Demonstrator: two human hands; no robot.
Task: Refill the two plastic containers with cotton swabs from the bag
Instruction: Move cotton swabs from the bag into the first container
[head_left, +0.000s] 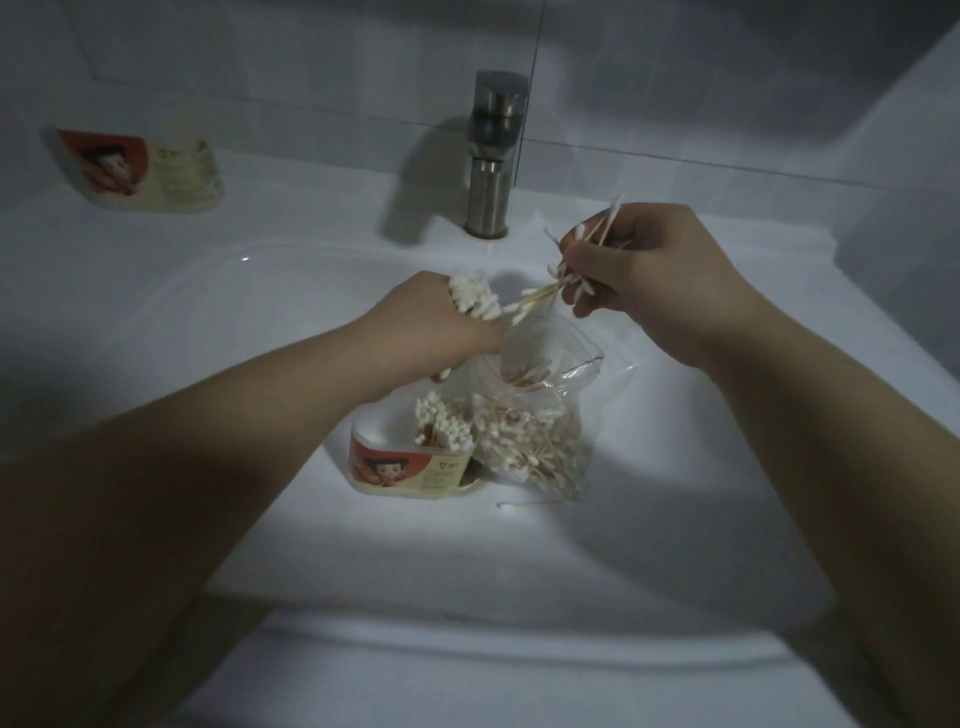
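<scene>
A clear plastic bag (540, 436) of cotton swabs stands in the white sink basin (675, 467), its mouth open at the top. Beside it on the left is an open plastic container (410, 467) with a red and cream label, partly filled with upright swabs. My left hand (436, 322) grips a thick bundle of swabs (475, 299) above the container. My right hand (644, 270), up and to the right of the bag, pinches a loose bunch of swabs (582, 249) splayed at different angles. A second container (150, 166) with the same label sits on the counter at the far left.
A steel tap (493, 156) stands behind the basin, just beyond my right hand. One stray swab (530, 504) lies on the basin floor in front of the bag. White tiled wall runs along the back and right.
</scene>
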